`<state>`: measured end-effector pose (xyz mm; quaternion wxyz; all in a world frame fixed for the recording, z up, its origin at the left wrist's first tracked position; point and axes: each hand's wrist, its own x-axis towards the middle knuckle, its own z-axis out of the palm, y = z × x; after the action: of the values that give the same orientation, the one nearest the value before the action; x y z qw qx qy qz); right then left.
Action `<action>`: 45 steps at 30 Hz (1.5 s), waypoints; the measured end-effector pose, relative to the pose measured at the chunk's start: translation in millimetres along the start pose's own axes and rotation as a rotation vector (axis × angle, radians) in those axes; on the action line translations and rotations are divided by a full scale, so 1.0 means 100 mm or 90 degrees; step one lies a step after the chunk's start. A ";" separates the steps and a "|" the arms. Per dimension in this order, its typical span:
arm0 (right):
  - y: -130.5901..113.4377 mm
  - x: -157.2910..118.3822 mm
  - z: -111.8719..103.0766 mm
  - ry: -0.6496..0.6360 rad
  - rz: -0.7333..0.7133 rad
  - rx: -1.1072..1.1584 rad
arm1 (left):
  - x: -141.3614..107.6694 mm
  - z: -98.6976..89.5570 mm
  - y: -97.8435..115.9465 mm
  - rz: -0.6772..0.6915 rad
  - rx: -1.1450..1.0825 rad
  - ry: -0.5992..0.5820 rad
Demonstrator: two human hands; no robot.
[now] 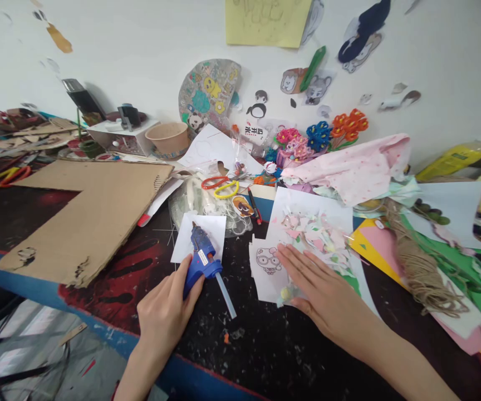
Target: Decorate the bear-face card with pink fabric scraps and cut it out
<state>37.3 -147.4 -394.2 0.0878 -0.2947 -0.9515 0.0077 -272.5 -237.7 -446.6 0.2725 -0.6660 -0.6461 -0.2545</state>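
Glue gun (202, 250) juts from left fingers (177, 282)

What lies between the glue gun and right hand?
From glue gun to right hand, the head view shows white paper, dark tabletop, a cartoon drawing.

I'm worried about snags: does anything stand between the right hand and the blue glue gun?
Nothing raised shows, only the flat cartoon drawing by the right hand, then dark tabletop, up to the blue glue gun.

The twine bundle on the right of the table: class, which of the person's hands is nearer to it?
Right. The right hand lies over the papers, to the left of the twine bundle; the left hand is farther left, gripping the blue glue gun.
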 end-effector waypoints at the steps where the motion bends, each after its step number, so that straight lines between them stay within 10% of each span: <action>1: -0.01 0.00 0.01 -0.013 -0.014 0.014 | 0.00 0.00 0.00 0.001 0.001 -0.002; 24: -0.07 -0.03 0.10 -0.034 -0.057 0.018 | 0.03 -0.04 0.03 -0.002 0.019 0.017; 33: 0.03 -0.27 0.05 0.188 0.016 -0.004 | 0.06 -0.04 0.04 0.002 0.018 0.027; 45: -0.12 -0.35 0.09 0.246 -0.036 -0.001 | 0.06 -0.05 0.04 -0.002 0.049 0.039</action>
<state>57.3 -176.3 -407.9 0.2691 -0.2638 -0.9248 -0.0524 -267.7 -236.7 -439.5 0.3169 -0.6460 -0.6478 -0.2503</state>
